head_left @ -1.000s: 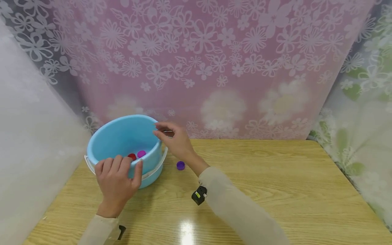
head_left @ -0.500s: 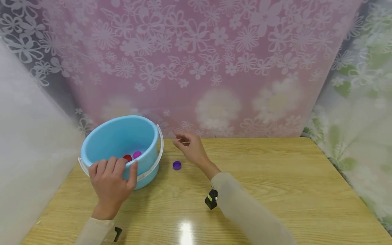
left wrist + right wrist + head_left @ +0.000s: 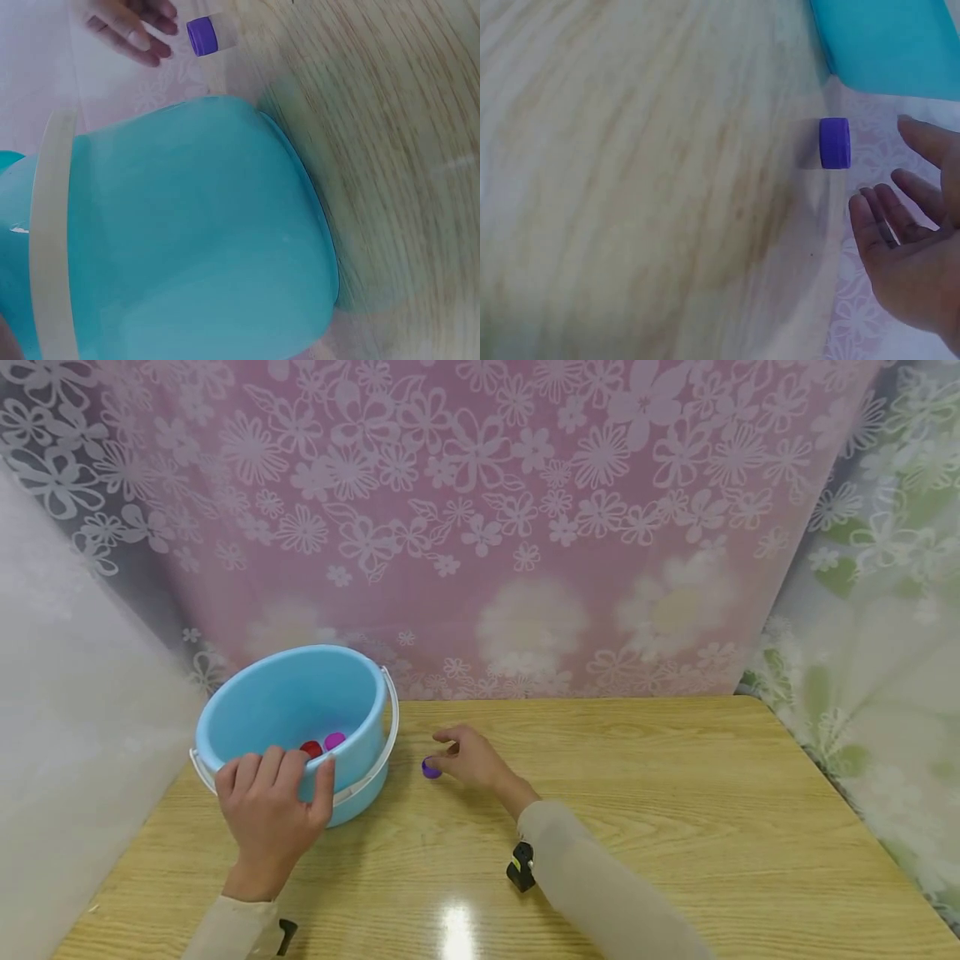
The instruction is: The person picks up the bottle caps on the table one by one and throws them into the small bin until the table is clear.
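Note:
A light blue bucket [image 3: 360, 768] with a white handle stands at the left of the table. My left hand [image 3: 272, 806] grips its near rim, fingers hooked over the edge and thumb on the outside. Inside lie a red cap [image 3: 311, 749] and a magenta cap [image 3: 334, 741], partly hidden by the rim. On the table to the right of the bucket sits a purple bottle cap [image 3: 835, 143]. Just above it my right hand [image 3: 472, 760] hovers, thumb and fingers spread apart. Both wrist views show a gap between those fingers and the cap.
The wooden table [image 3: 637, 818] reaches to a pink floral curtain [image 3: 465, 527] close behind the bucket. White sheeting [image 3: 82, 693] hangs along the left side, and a green-patterned curtain [image 3: 862, 652] along the right.
My right hand has drawn away from the bucket's right rim, moved right, then come down over the purple cap. My left hand keeps its grip on the rim.

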The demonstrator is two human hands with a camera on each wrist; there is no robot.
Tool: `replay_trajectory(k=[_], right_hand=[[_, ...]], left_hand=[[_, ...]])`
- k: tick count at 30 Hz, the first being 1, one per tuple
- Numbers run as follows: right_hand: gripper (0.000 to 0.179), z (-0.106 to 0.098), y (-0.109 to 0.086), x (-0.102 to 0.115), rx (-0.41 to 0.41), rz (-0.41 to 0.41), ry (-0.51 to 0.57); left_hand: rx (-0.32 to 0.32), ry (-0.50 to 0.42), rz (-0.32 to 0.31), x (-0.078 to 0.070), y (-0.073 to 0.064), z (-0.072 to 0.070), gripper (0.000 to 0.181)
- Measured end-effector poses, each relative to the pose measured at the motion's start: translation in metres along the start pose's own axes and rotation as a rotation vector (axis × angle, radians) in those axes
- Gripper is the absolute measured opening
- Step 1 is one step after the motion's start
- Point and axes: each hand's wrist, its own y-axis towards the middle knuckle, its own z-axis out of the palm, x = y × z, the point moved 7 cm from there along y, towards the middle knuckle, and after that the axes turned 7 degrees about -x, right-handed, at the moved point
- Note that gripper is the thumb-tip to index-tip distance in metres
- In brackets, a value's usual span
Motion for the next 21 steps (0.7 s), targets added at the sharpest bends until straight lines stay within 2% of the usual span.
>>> replay_trajectory(k=[4, 11, 21], right_hand=[[0.051, 0.006, -0.002, -0.002, 0.018, 0.013, -0.009], [0.052, 0.015, -0.002, -0.008, 0.022, -0.014, -0.132], [0.05, 0.018, -0.004, -0.008, -0.014, 0.012, -0.145]], left_hand=[[0.002, 0.004, 0.0, 0.0, 0.0, 0.0, 0.044], [0.011, -0.002, -0.003, 0.001, 0.0, 0.0, 0.043], [0.0, -0.002, 0.001, -0.001, 0.002, -0.001, 0.043]])
